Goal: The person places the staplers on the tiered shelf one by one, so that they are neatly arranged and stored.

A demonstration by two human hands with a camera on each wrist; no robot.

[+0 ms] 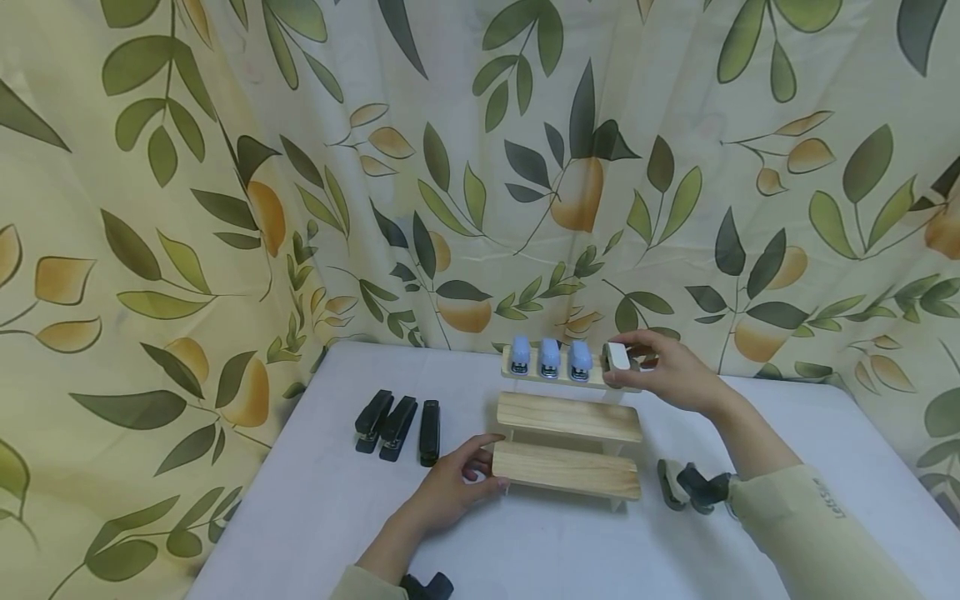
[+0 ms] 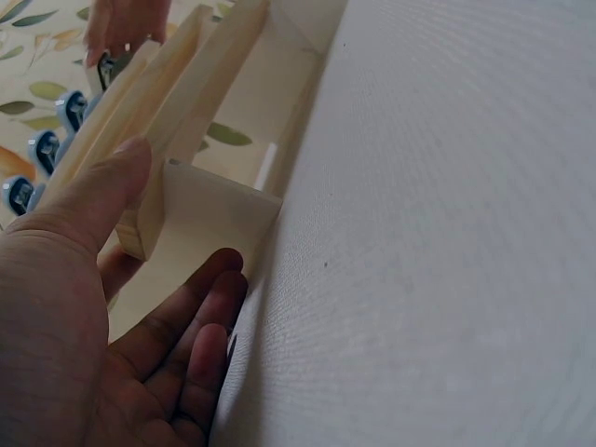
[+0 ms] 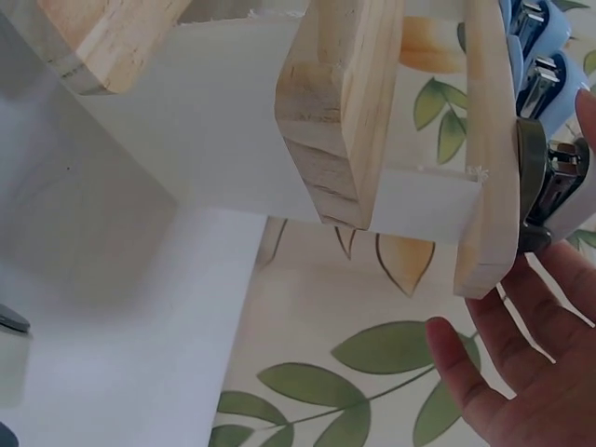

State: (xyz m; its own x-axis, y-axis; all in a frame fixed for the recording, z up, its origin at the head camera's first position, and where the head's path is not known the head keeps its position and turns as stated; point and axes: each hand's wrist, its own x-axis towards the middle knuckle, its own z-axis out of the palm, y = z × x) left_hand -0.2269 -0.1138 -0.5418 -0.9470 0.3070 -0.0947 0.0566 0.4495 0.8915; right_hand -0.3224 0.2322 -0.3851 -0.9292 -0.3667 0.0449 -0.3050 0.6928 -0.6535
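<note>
A three-step wooden display stand (image 1: 566,468) stands on the table. My right hand (image 1: 675,371) holds a small white and dark grey stapler (image 1: 617,357) at the right end of the top step, thumb and fingers on its sides. In the right wrist view that stapler (image 3: 554,182) sits against the step beside the blue staplers (image 3: 549,84). Three blue staplers (image 1: 549,358) stand in a row on the same step. My left hand (image 1: 457,479) grips the left end of the lowest step; the left wrist view shows the thumb (image 2: 121,177) over the board, other fingers below.
Three black staplers (image 1: 397,427) lie on the white tablecloth (image 1: 315,517) left of the stand. Another pale and dark stapler (image 1: 671,485) lies to the right, partly behind the right wrist's camera mount. A leaf-patterned curtain (image 1: 480,208) hangs behind the table.
</note>
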